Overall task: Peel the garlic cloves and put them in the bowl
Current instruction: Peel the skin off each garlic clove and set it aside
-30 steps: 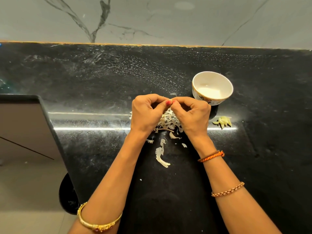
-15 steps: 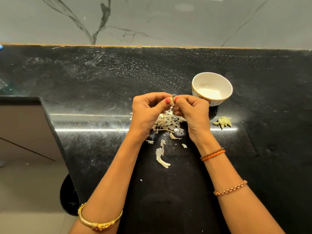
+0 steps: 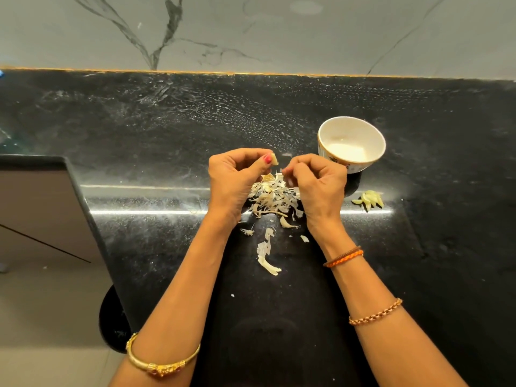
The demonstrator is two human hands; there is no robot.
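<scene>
mid-peel, the left hand pinches a garlic clove over the skin pile, the right hand pinches what seems a skin shred, and next comes dropping the clove into the bowl far right.

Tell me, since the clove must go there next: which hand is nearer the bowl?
Right. The right hand sits just beside the bowl, at its near-left side. The left hand, pinching the clove, is farther left, beyond the right hand.
</scene>
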